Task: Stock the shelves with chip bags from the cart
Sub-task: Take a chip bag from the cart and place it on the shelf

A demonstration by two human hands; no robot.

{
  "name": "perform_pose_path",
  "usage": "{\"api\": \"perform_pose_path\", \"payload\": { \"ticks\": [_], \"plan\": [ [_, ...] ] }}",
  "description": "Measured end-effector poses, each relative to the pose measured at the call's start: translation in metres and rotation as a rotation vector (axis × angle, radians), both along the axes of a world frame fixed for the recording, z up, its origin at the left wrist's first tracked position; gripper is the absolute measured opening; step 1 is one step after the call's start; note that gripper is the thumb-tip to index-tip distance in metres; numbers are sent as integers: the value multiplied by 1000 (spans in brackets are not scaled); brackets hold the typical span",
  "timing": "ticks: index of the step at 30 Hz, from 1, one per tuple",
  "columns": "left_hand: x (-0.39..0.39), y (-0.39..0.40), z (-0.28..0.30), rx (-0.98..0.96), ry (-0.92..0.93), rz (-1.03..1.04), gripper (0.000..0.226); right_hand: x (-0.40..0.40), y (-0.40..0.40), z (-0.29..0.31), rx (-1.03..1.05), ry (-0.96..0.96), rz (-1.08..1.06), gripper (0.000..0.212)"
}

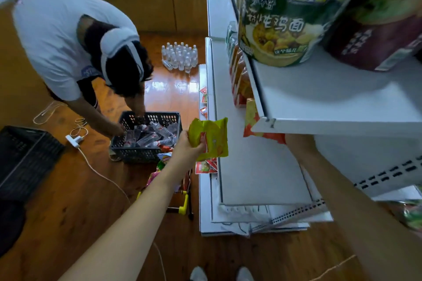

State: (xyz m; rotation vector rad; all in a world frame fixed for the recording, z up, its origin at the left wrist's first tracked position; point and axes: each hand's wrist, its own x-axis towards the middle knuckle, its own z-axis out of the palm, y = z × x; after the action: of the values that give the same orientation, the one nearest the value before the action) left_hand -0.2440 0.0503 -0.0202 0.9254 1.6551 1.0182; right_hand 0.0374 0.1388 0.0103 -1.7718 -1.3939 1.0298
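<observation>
While pinched — chip bag (211, 138) in left grip (187, 147)

bottle crate (146, 137), standing bottles (180, 57), noodle tubs (283, 13)

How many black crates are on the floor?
2. One crate holds bottles, in front of the bending person. The other crate is at the left edge, partly cut off. More could be out of view.

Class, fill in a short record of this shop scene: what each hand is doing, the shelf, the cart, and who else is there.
left hand: grips a green chip bag
right hand: hidden under the upper shelf
middle shelf: row of chip bags at the far end
cart: below the left arm, snack bags inside
other person: bent over a crate of bottles
</observation>
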Motion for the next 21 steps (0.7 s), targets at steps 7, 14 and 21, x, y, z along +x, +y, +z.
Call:
{"api": "perform_pose_path", "payload": {
  "ticks": [7, 14, 21],
  "plan": [
    [37, -10, 32, 99, 172, -129, 33, 17, -65, 90, 128, -352, 671, 21],
    [123, -52, 58, 88, -150, -232, 18, 65, -126, 85, 176, -190, 611, 16],
    [223, -104, 60, -91, -464, -352, 76, 132, -200, 61, 287, -125, 201, 19]
  ]
}}
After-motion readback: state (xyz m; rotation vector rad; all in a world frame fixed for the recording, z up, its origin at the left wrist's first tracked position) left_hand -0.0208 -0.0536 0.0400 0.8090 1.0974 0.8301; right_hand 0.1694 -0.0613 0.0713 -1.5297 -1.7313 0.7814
